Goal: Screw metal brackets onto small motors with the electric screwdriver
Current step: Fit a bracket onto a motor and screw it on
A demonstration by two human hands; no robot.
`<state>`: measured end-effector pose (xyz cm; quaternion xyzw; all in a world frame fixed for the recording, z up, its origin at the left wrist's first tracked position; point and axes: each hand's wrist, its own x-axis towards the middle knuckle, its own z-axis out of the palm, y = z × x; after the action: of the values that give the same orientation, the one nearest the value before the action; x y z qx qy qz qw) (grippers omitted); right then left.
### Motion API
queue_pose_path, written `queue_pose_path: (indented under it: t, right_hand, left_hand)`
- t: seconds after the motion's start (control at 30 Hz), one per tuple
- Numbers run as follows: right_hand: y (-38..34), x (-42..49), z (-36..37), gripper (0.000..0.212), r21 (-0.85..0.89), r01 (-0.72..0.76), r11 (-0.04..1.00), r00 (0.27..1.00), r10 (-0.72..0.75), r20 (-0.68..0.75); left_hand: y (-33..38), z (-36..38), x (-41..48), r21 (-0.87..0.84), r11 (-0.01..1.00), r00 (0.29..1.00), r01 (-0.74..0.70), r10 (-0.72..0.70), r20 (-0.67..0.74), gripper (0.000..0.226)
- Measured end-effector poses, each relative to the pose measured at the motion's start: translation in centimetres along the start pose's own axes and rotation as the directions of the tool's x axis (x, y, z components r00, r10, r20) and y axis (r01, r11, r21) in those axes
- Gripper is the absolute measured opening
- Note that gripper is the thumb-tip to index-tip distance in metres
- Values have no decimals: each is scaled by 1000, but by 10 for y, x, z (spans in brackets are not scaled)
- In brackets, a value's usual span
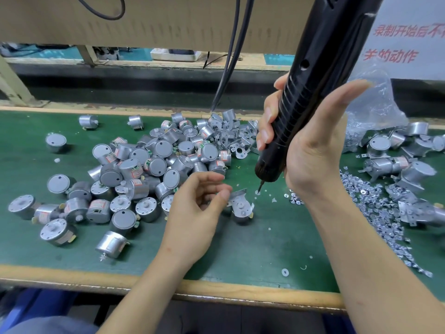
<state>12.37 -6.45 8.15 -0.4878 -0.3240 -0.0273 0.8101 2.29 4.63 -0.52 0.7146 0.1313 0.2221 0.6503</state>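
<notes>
Right hand [310, 150] wraps its fingers round the black electric screwdriver [310, 97], bit tip down on a screw [258, 192] on the green mat [265, 249]. Left hand [197, 208], fingers loosely curled, seems to touch the bracket [238, 192] on a motor [241, 214] just left of the bit.

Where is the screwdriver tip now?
Head view, centre: the screwdriver tip is at the green mat, just right of the bracketed motor, below the right hand.
</notes>
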Motion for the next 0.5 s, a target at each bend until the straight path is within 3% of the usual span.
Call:
queue_pose_path:
  t: [0.1, 0.3, 0.5]
  right_hand:
    - [5, 1, -2, 80, -74, -10, 997, 1000, 10, -9]
    - [20, -4, -1, 104, -189, -77, 979, 996, 85, 32]
    - [20, -4, -1, 100, -171, -68, 983, 997, 72, 14]
  left_hand:
    - [-1, -1, 2, -46, 996, 997, 79, -80, -12, 15]
    - [-2, -2, 2, -8, 995, 994, 100, -100, -41, 17]
    - [-1, -4, 2, -28, 990, 990, 140, -140, -23, 12]
